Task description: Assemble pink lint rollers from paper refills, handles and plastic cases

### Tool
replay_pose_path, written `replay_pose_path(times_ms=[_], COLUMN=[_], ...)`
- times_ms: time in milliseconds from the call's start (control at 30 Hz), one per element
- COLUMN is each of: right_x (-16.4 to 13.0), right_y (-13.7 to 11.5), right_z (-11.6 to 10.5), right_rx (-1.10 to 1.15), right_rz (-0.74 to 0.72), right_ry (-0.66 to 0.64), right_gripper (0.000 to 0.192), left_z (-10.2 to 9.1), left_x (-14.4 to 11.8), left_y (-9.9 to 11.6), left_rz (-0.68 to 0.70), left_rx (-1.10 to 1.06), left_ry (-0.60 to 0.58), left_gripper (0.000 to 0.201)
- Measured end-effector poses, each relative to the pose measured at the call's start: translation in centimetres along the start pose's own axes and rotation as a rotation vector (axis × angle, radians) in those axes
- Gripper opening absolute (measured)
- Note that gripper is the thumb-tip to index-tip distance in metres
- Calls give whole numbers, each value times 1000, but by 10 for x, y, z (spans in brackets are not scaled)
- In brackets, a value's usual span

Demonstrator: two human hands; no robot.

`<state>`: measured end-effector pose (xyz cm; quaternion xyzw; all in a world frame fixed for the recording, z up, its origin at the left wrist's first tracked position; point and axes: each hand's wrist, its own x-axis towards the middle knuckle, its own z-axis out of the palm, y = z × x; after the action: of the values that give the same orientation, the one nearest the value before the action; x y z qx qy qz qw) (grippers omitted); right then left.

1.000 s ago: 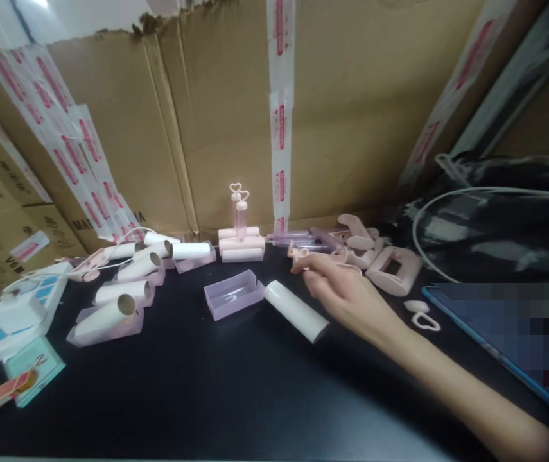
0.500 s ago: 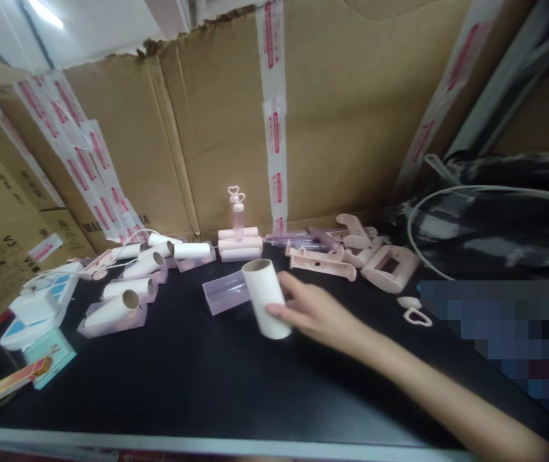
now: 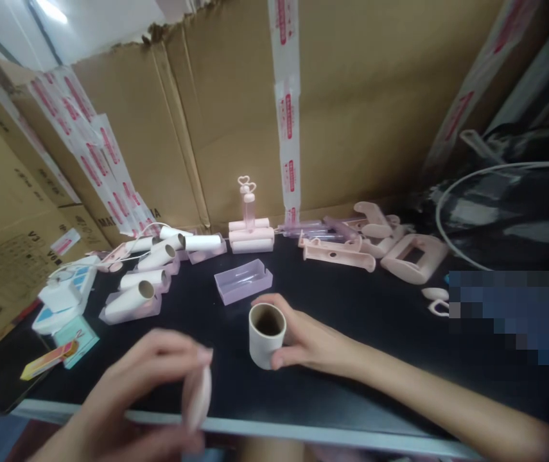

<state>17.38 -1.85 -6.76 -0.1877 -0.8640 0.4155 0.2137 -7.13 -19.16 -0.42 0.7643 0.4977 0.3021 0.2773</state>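
A white cardboard tube is gripped at its right side by my right hand; its open brown end faces up toward me. Between the thumb and fingers of my left hand, at the near left, is a thin pale pink rounded piece, held on edge and somewhat blurred. Beyond my hands lies a translucent lilac tray with its open side up. At the left, more white tubes rest in similar lilac trays.
Pink plastic parts and a hollow pink housing lie at the back right. Pink cylinders are stacked at the back. A white power strip and a teal packet sit left. Cardboard walls the back.
My left hand has come into view with the pale pink piece. The tube, in my right hand, has moved nearer and tipped its open end toward me, uncovering the lilac tray.
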Motion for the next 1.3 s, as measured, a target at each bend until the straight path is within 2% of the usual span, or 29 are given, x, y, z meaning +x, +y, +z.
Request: replay_pose_path(times_ms=[33,67,167,267,400,533,733,900,1100,1200,1300], right_x=[-1,-1,3,10,13,9,7,8,7,7,9], right_y=[1,3,14,24,24,17,12,10,6,10,16], right_z=[0,0,2,5,5,2,1,0,-1,-1,-1], right_rx=[99,190,410,565,666,611,572,563,620,673,757], right_rz=[14,30,90,176,235,222,242,272,261,268,281], right_ry=[36,82,228,362,438,421,402,443,434,446,458], right_gripper=[65,61,53,51,47,40,33,32,29,26,25], left_z=[-5,-6,2,16,22,18,15,20,23,35,53], left_x=[20,41,94,118,121,125,132,135,136,133,130], left_y=[2,4,7,7,10,17,19,18,19,18,15], left_rz=[156,222,324,341,323,260,219,228,217,171,226], left_rx=[86,152,211,243,273,239,132,141,102,166,298], left_ry=[93,175,84,-32,-141,-237,-312,-300,-333,-271,-229], left_gripper=[52,51,42,38,38,35,42,39,35,34,36])
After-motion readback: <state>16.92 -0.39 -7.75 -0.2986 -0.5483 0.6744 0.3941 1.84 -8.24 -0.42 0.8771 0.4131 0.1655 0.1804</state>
